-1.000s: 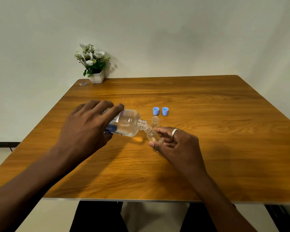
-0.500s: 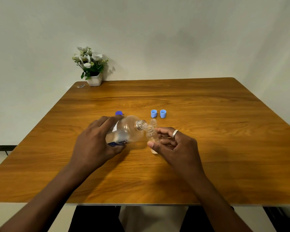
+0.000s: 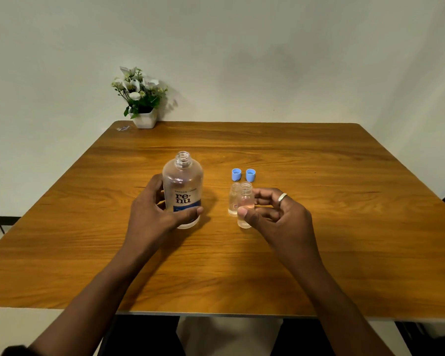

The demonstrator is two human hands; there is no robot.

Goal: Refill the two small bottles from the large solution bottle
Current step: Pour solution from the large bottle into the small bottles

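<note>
Centrally on the counter [image 3: 319, 176] stands the large bottle [image 3: 183, 191], upright, uncapped, its label reading "re-nu" above a blue band; smaller print is illegible. Left hand [image 3: 154, 214] has its grip closed around the bottle's lower body. Right of it, the right hand [image 3: 275, 219] pinches one small bottle [image 3: 245, 205], uncapped. Second small bottle [image 3: 233, 200] stands touching it, bearing an unreadable red mark. Two blue caps [image 3: 243, 174] lie just behind them.

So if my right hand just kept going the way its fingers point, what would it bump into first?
The right hand already holds one small bottle; straight beyond sits the second small bottle, probably met first.
</note>
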